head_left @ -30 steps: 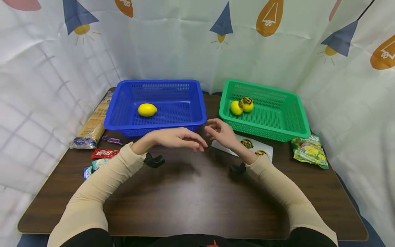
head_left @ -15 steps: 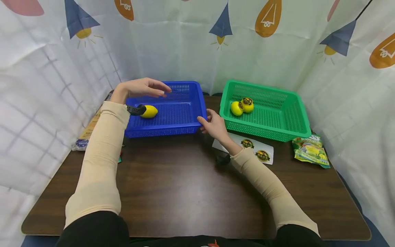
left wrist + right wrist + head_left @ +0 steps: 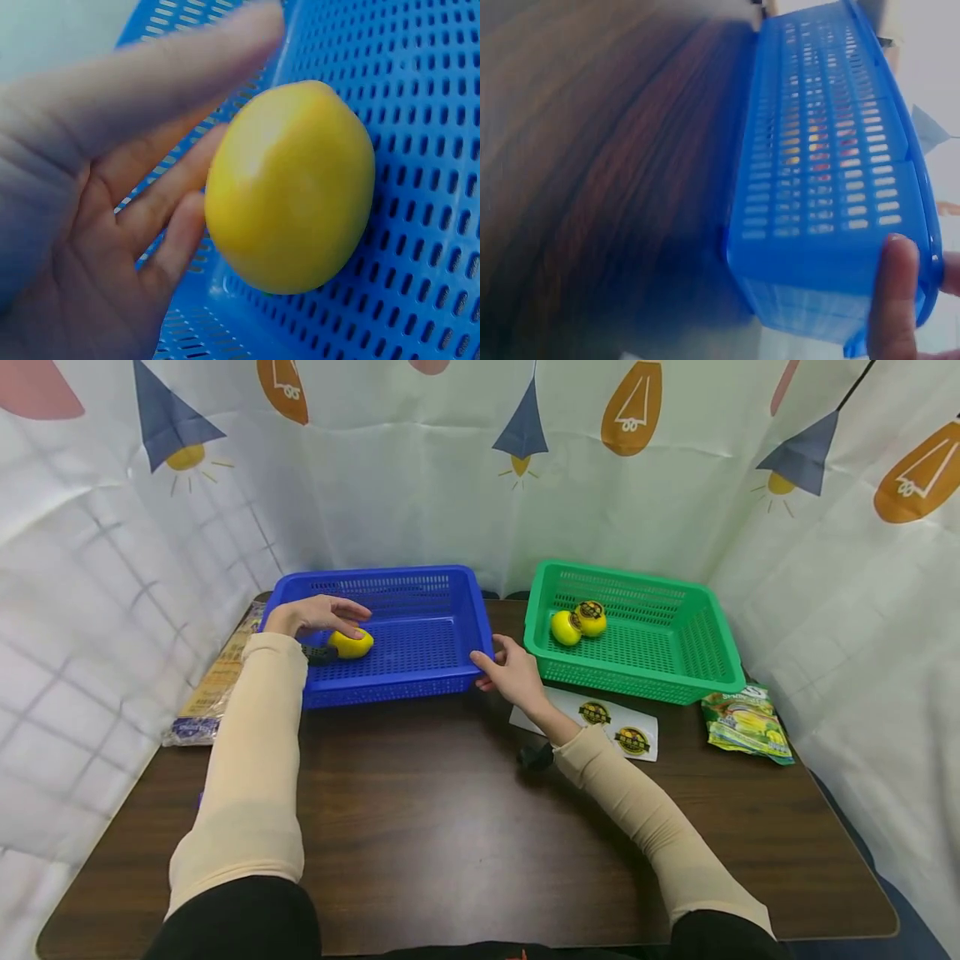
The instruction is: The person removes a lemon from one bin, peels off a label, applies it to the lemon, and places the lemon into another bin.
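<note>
Blue basket (image 3: 420, 635): lemon (image 3: 350, 643) inside, left hand (image 3: 313, 612) spread loose over it, gripping nothing; right hand (image 3: 510, 670) pinches near corner; green basket (image 3: 675, 643) beside, stickers (image 3: 615, 731) near

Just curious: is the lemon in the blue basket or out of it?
In: the lemon lies on the blue basket floor, beside the left hand.

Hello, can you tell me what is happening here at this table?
A person sits at a dark table with two plastic baskets. The left hand reaches into the blue basket, its fingers straight and close beside a lemon; it does not grip the lemon yet. The right hand holds the near right corner of the blue basket. The green basket holds two yellow balls. A sticker sheet and snack packets lie on the table.
</note>
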The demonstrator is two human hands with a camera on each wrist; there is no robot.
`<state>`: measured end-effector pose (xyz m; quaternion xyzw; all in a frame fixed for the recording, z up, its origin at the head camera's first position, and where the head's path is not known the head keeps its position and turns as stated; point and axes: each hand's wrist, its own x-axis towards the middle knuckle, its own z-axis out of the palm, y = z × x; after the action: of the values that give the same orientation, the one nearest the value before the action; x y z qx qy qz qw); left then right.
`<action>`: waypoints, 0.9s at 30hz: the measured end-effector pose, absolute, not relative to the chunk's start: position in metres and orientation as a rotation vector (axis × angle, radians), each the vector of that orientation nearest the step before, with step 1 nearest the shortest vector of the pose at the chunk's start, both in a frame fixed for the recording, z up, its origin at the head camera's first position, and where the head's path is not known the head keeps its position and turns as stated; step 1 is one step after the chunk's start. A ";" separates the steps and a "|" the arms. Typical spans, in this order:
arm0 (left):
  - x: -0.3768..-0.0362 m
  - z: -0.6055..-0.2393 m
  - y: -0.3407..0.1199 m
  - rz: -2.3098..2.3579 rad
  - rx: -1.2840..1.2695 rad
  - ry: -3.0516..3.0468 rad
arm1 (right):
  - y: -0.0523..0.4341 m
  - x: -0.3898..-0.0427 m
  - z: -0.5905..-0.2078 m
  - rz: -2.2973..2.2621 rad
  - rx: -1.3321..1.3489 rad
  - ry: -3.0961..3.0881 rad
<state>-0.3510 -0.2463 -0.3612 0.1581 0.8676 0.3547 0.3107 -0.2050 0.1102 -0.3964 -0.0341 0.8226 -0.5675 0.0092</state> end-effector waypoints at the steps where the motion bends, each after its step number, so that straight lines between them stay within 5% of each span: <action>1: -0.350 -0.364 -0.247 0.931 0.415 2.300 | 0.110 -0.205 -0.397 -1.805 -0.087 2.544; 17: -0.347 -0.357 -0.249 0.618 0.340 2.355 | 0.106 -0.206 -0.403 -2.087 0.020 2.265; 27: -0.306 -0.271 -0.201 1.002 0.692 2.586 | 0.118 -0.198 -0.397 -1.961 -0.080 2.308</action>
<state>-0.3057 -0.2009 -0.2714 0.2397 0.8957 0.3470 0.1411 -0.1985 0.1181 -0.3974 -0.0265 0.7605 -0.6464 0.0560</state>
